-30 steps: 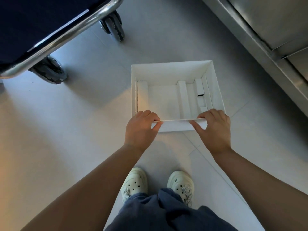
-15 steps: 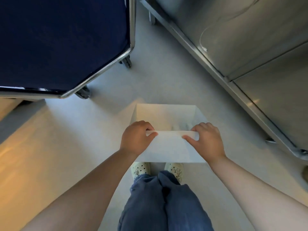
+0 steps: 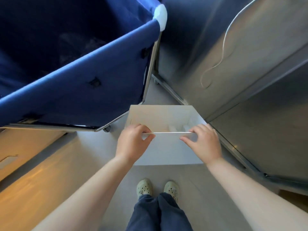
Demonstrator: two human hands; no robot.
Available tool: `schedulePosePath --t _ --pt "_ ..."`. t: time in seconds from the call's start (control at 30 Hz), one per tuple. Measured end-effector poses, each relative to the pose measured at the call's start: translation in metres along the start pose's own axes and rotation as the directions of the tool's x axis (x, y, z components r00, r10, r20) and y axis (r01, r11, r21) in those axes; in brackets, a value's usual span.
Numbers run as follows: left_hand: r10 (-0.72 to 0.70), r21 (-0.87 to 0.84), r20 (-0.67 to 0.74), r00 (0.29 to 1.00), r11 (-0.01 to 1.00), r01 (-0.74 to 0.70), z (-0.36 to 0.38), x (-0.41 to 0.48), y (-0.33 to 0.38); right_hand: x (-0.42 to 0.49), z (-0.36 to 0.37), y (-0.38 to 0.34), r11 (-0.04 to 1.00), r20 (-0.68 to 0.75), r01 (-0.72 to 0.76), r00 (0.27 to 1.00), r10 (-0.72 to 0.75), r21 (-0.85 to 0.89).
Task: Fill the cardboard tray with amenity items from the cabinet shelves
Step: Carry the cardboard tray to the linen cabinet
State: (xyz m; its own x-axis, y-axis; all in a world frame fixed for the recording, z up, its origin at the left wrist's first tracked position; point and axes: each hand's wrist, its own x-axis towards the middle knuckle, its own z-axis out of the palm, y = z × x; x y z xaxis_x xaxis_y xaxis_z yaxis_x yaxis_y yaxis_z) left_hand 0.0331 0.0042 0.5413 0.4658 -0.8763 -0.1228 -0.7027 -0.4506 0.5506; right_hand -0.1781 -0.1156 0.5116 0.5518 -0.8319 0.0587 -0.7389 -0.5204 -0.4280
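Head view: both grips are on the cardboard tray [image 3: 166, 150], held up off the floor [image 3: 106, 174] in front of me, between the blue fabric cart [image 3: 86, 84] and the steel cabinet [image 3: 250, 90]. The left grip [image 3: 133, 142] is closed over the near rim at its left end, fingers curled inside and thumb on the outer face. The right grip [image 3: 202, 144] does the same at the right end. Each one pinches a single wall and nothing else. The tray tilts so the near wall faces me. Only a strip of the interior shows, with white dividers [image 3: 175, 128], and I can't tell from here whether any compartment holds an item. My read on handling: thin white board, light, stiff enough while empty, but one wall is a weak handle. It will probably flex or crease once amenity items add weight, and the smooth face could slide under the thumbs. A better hold would be two opposite walls, or one palm under the base, kept level so the contents stay in their compartments. The far right corner sits very near the cabinet edge, so watch for a bump. No shelves are visible and the cabinet faces look shut, so I'd expect to need one grip free, or to set the tray down, before opening anything.
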Motion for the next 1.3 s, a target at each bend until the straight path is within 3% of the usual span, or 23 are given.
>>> schedulePosePath --t 0.2,0.53,0.93,1.3 --pt "0.066 0.009 -0.121 0.99 0.998 -0.066 -0.09 -0.018 0.062 0.006 -0.099 -0.041 0.993 -0.103 0.086 0.992 -0.077 0.079" --pt "0.005 -0.05 -0.121 0.993 0.999 -0.011 -0.202 -0.041 0.144 0.02 -0.227 -0.088 0.961 -0.183 0.223 0.964 -0.193 0.165" --pt "0.044 -0.047 -0.29 0.956 0.997 -0.061 -0.278 -0.042 0.188 0.057 -0.297 -0.128 0.906 -0.329 0.4 0.881 -0.339 0.139" --pt "0.138 -0.074 -0.358 0.923 0.982 -0.175 -0.324 0.014 0.193 0.112 -0.322 -0.158 0.919 -0.439 0.38 0.847 -0.3 0.104"
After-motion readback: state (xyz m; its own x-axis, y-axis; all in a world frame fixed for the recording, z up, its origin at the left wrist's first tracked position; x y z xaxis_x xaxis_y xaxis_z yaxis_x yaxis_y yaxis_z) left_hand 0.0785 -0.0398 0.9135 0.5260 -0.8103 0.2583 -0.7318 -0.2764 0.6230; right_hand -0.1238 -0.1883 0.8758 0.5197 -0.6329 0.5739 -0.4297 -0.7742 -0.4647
